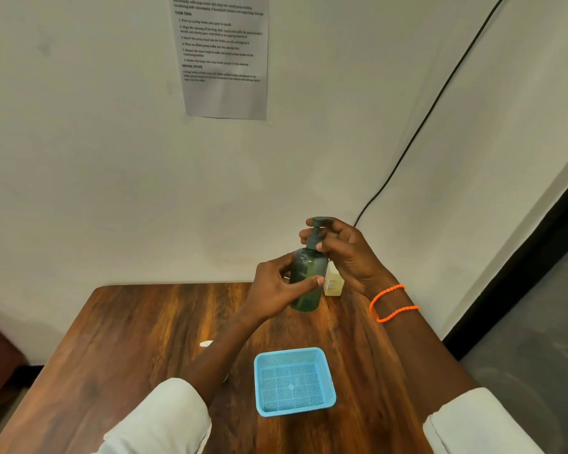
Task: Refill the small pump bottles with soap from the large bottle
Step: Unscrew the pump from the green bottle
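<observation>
Wood-grain table [145, 339] vs plain white wall [112, 191]. Your left hand [276, 290] grips the smooth green pump bottle [309, 276], held above the table; right hand [345, 250] pinches its pump top [318, 231]. Blue mesh basket [294, 381] sits nearer you.

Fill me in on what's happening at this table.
A person holds a green pump bottle above the wooden table: the left hand grips its body, the right hand is at the pump head. A pale bottle stands just behind. The blue basket has nothing in it.
</observation>
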